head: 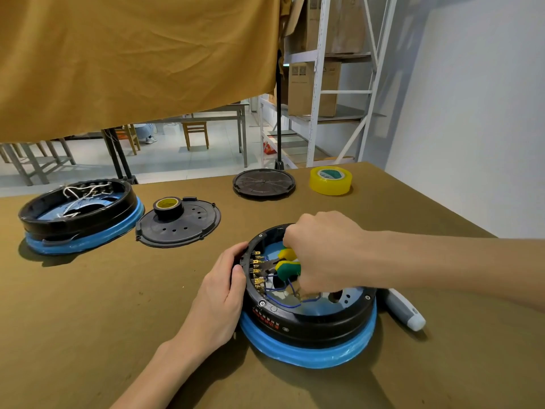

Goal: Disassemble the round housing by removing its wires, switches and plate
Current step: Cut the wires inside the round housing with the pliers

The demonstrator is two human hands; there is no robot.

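A round black housing (309, 323) with a blue base ring sits on the table in front of me. Inside it are blue wires (283, 302) and a row of brass terminals (258, 270) along the left wall. My left hand (224, 293) grips the housing's left rim. My right hand (321, 252) reaches in from the right, closed around pliers with yellow and green handles (287, 264). The plier jaws point at the terminals; whether they pinch a connector is hidden.
A second housing (79, 214) with white wires stands at the far left. Beside it lies a black cover plate (180, 228) with a tape roll (168, 206) on top. Another black plate (264, 183) and yellow tape (331, 180) lie farther back. A white and grey tool (405, 309) rests right of the housing.
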